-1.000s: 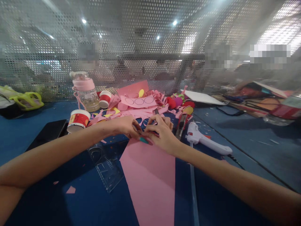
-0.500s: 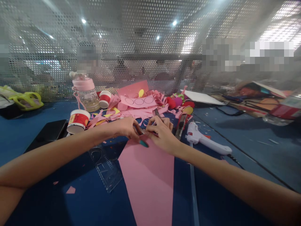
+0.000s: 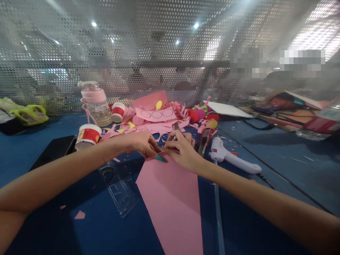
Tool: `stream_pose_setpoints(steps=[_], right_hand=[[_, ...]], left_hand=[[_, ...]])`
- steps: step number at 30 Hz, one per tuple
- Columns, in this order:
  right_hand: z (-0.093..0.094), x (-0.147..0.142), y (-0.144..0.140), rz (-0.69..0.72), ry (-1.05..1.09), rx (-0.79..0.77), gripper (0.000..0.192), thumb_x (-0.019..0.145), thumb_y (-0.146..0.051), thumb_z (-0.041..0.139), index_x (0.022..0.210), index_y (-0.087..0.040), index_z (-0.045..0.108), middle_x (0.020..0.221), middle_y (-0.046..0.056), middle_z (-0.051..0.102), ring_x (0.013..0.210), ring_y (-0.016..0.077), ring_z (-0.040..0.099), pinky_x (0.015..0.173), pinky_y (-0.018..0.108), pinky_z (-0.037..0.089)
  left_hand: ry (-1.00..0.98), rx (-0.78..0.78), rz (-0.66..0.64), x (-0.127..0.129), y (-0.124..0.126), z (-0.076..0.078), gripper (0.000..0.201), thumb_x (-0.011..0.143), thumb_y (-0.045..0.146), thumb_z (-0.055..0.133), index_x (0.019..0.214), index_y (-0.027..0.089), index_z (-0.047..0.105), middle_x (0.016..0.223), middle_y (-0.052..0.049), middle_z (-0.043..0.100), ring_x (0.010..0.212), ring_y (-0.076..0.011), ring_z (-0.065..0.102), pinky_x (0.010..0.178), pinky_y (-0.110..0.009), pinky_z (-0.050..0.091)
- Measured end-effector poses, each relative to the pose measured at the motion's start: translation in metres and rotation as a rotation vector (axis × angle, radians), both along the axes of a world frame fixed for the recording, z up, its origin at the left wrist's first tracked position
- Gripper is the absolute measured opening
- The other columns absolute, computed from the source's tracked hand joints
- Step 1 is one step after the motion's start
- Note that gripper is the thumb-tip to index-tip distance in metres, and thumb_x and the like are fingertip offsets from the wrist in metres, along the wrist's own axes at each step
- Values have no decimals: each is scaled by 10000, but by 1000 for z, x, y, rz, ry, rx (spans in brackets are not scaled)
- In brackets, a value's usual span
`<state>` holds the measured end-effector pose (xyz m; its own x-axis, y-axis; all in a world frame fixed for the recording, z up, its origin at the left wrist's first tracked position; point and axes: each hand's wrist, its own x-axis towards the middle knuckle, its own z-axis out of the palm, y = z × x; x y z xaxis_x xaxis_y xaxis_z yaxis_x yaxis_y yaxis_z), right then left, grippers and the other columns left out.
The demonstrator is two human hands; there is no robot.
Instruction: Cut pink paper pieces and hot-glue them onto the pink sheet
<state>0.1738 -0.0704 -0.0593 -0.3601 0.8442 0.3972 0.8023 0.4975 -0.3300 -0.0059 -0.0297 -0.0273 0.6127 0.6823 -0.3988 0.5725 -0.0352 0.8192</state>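
Observation:
A large sheet of pink paper [image 3: 172, 202] extends from between my hands down toward the near edge of view. My left hand [image 3: 147, 144] is closed at its far edge around what look like scissors with a teal handle [image 3: 161, 158]; fingers hide most of the blades. With thumb and fingers pinched together, my right hand [image 3: 180, 150] grips the paper's far end, close beside my left fingertips. Left of the sheet lies a clear plastic stencil ruler [image 3: 120, 193].
Pink scraps [image 3: 156, 124] pile up behind my hands. A white glue gun [image 3: 233, 157] lies on the right, near a red-and-dark tool [image 3: 203, 141]. Paper cups [image 3: 88, 134], a drink bottle [image 3: 96, 104] and a dark flat phone-like object [image 3: 53, 150] occupy the left. Perforated metal panelling [image 3: 164, 53] rises behind.
The near part of the pink sheet has swung a little to the right. The teal handle has risen slightly toward my left fingers; both hands stay in nearly the same place.

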Motion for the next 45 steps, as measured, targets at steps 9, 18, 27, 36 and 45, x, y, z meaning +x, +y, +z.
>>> stream_pose_setpoints(steps=[9, 18, 27, 36, 45], right_hand=[[1, 1, 2, 7, -15, -48, 274, 851, -309, 490, 683, -207, 682, 969, 57, 523, 930, 221, 409, 801, 416, 281], [0, 2, 0, 5, -47, 17, 213, 807, -354, 552, 694, -232, 684, 963, 57, 521, 939, 247, 363, 777, 409, 266], [-3, 4, 3, 33, 8, -7, 176, 791, -334, 580, 695, -215, 667, 968, 65, 497, 917, 229, 403, 767, 395, 300], [-10, -1, -8, -137, -55, -82, 232, 851, -277, 469, 722, -213, 650, 948, 63, 551, 889, 248, 390, 706, 390, 302], [2, 5, -11, -99, -132, 136, 206, 878, -292, 390, 918, -163, 545, 998, 130, 538, 922, 270, 433, 801, 440, 375]], left_hand=[[-10, -58, 61, 4, -3, -3, 286, 492, 186, 696, 766, 106, 689, 657, -29, 640, 567, -97, 515, 562, -247, 431], [8, 5, 58, 4, -1, -10, 361, 449, 234, 745, 779, 108, 668, 707, -37, 643, 618, -120, 540, 611, -272, 441], [54, 62, 45, 6, -3, -10, 381, 424, 259, 761, 751, 113, 631, 702, -40, 651, 647, -155, 579, 608, -273, 438], [140, 583, -2, 0, -19, 9, 401, 582, 317, 707, 914, 121, 599, 732, -62, 689, 680, -184, 624, 604, -267, 438], [545, 1708, -177, 26, -113, -52, 382, 756, 223, 535, 1009, -60, 580, 997, -264, 635, 914, -314, 629, 733, -358, 519]])
